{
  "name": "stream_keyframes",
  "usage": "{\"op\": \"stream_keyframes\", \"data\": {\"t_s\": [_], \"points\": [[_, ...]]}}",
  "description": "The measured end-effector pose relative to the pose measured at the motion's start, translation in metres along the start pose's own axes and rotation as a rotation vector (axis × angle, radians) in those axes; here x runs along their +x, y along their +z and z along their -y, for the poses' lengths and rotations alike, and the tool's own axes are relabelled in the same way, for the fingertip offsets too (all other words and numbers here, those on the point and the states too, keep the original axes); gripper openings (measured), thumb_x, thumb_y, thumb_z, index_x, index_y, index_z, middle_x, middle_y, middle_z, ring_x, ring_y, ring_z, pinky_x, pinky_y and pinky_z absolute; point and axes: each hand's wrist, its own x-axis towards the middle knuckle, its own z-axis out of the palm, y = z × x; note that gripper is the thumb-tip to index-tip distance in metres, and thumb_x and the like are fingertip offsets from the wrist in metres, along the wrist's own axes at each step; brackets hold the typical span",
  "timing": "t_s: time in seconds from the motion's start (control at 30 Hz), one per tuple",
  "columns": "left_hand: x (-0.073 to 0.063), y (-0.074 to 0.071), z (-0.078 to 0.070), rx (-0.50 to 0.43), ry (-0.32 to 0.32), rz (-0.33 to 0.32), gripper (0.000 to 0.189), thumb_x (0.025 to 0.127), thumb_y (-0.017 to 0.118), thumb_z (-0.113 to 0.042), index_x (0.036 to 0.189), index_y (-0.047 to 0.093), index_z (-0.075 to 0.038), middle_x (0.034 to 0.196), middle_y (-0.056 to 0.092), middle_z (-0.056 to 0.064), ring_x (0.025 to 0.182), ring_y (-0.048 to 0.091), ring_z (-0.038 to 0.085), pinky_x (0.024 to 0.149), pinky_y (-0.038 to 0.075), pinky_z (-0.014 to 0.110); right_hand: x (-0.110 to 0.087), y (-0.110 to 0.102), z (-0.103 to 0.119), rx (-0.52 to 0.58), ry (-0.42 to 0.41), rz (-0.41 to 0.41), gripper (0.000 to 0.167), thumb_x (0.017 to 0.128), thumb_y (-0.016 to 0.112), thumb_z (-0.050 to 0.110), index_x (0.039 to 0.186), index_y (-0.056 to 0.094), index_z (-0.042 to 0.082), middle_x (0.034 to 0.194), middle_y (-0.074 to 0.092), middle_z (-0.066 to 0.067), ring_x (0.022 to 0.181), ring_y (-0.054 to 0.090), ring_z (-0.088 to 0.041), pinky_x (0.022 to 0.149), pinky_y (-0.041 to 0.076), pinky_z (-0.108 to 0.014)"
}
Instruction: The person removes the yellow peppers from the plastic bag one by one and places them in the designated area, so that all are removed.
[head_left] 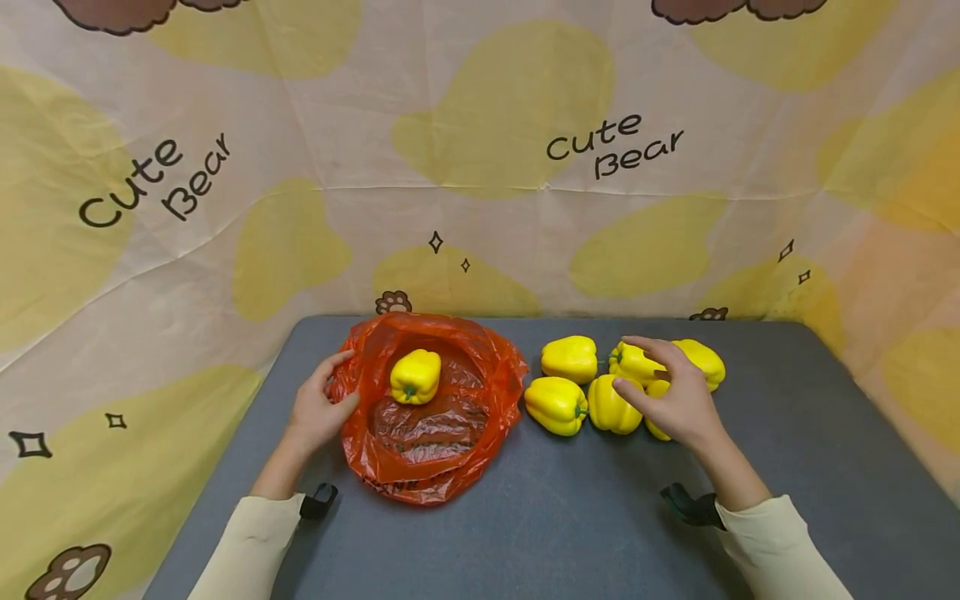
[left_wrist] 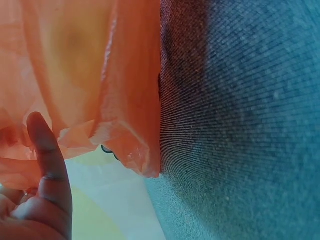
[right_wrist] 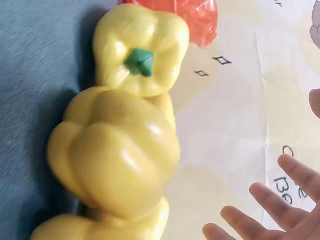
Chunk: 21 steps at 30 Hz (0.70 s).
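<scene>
A red plastic bag [head_left: 465, 475] stands on the left of the table with its mouth folded wide. One yellow bell pepper [head_left: 416, 377] lies inside it. My left hand [head_left: 318, 408] holds the bag's left rim, its thumb [left_wrist: 49, 160] against the translucent plastic. Over the right end of a group of several yellow bell peppers, my right hand [head_left: 681, 396] hovers with thumb and fingers spread. Its straight fingers [right_wrist: 272, 200] show apart from the peppers in the right wrist view. Nearest that camera is a pepper [right_wrist: 120, 155], with a green-stemmed pepper [right_wrist: 142, 50] behind.
The grouped peppers, such as the front-left pepper [head_left: 555, 406] and back-left pepper [head_left: 568, 359], lie close together just right of the bag. All stand on a grey table [head_left: 555, 525]. A patterned cloth backdrop [head_left: 480, 150] rises along the table's far edge.
</scene>
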Motion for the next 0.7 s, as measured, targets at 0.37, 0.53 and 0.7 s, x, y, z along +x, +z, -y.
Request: {"op": "stream_keyframes", "data": {"t_s": [0.37, 0.53, 0.7], "points": [[0.000, 0.001, -0.002, -0.040, 0.001, 0.012, 0.059, 0.084, 0.064, -0.004, 0.140, 0.045, -0.012, 0.123, 0.058, 0.024, 0.079, 0.067, 0.021, 0.062, 0.055, 0.021, 0.016, 0.017, 0.022, 0.058, -0.048, 0.017, 0.054, 0.083, 0.074, 0.025, 0.133, 0.056, 0.015, 0.135, 0.051, -0.014, 0.122, 0.049, -0.040, 0.092, 0.046, -0.063], [0.000, 0.001, -0.003, -0.047, -0.002, 0.017, 0.060, 0.084, 0.063, -0.004, 0.140, 0.045, -0.012, 0.125, 0.057, 0.024, 0.082, 0.067, 0.024, 0.062, 0.055, 0.020, 0.024, 0.027, 0.035, 0.090, -0.077, 0.032, 0.055, 0.082, 0.075, 0.026, 0.133, 0.056, 0.018, 0.135, 0.052, -0.011, 0.123, 0.049, -0.037, 0.092, 0.048, -0.060], [0.000, 0.002, -0.003, -0.037, 0.001, 0.015, 0.059, 0.085, 0.062, -0.005, 0.141, 0.044, -0.013, 0.128, 0.055, 0.024, 0.090, 0.067, 0.033, 0.065, 0.058, 0.025, 0.033, 0.039, 0.048, 0.142, -0.097, 0.065, 0.055, 0.081, 0.075, 0.028, 0.133, 0.057, 0.021, 0.137, 0.052, -0.005, 0.124, 0.049, -0.033, 0.092, 0.047, -0.058]]}}
